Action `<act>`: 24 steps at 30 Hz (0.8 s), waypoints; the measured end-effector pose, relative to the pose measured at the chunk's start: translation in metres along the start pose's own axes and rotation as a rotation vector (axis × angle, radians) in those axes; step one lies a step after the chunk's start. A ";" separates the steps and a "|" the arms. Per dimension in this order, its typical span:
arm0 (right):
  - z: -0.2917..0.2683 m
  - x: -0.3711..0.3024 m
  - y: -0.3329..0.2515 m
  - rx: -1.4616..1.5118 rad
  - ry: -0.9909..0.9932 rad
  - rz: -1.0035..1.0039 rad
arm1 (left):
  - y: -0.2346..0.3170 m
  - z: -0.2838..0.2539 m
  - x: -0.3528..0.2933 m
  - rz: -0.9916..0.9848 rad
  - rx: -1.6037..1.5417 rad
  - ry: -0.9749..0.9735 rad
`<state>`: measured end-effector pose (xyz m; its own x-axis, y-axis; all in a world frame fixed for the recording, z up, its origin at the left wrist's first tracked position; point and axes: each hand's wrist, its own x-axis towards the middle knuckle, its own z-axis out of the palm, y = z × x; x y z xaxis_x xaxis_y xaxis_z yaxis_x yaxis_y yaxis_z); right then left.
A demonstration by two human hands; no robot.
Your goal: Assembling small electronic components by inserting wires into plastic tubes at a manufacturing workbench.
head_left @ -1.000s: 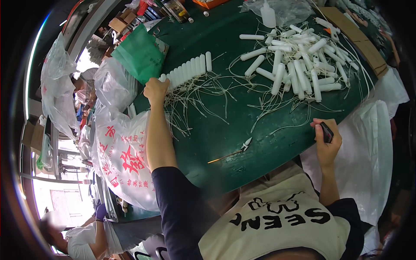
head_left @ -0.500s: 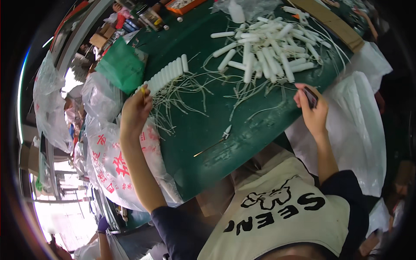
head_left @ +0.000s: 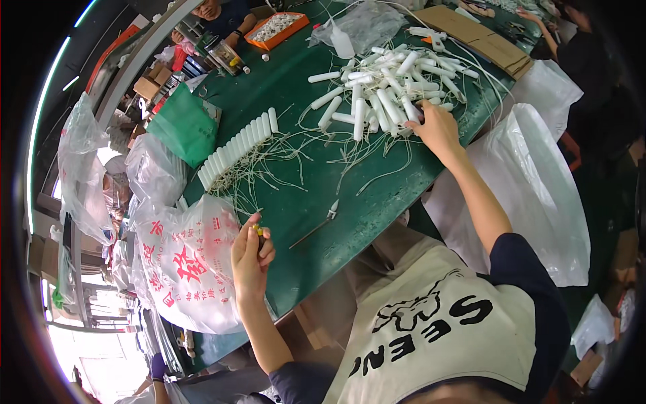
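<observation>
My left hand [head_left: 252,259] is raised near the table's front edge, beside the printed plastic bag. Its fingers are curled round a small yellow thing [head_left: 258,230] whose kind I cannot make out. At the near right side of a heap of white capped tubes with thin pale leads [head_left: 387,111], my right hand [head_left: 439,132] has its thumb and fingertips around the end of a tube. Its palm is turned away, so what lies inside it is hidden. Left of the heap, a slanting row of similar white tubes [head_left: 239,145] lies with leads trailing toward me.
A thin rod with a pale tip [head_left: 316,225] lies on the green table [head_left: 377,209]. Behind are a white squeeze bottle [head_left: 342,42], a glue gun [head_left: 431,37] and an orange tray [head_left: 277,30]. A red-printed plastic bag [head_left: 185,269] stands left; a white sack [head_left: 538,195] hangs right. A person sits across.
My right hand has moved forward and left onto the heap; the dark object seen in it before is now out of sight. My left hand has drawn back from the tube row toward me.
</observation>
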<state>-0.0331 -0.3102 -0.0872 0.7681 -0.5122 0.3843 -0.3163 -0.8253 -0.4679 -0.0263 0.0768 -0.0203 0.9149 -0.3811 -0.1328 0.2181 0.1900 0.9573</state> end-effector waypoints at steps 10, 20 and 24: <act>-0.038 0.018 -0.001 1.171 -0.261 0.151 | -0.011 -0.010 -0.014 0.007 -0.063 0.058; -0.102 0.025 -0.007 1.861 -0.470 -0.519 | -0.027 -0.005 -0.018 -0.104 -0.090 0.060; -0.117 0.005 -0.012 1.816 -0.442 -0.886 | -0.034 -0.007 -0.017 -0.123 -0.066 0.075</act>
<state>-0.0904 -0.3312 0.0134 0.5097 0.1134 0.8528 0.7107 0.5031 -0.4917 -0.0473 0.0831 -0.0521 0.9022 -0.3372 -0.2689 0.3496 0.2065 0.9139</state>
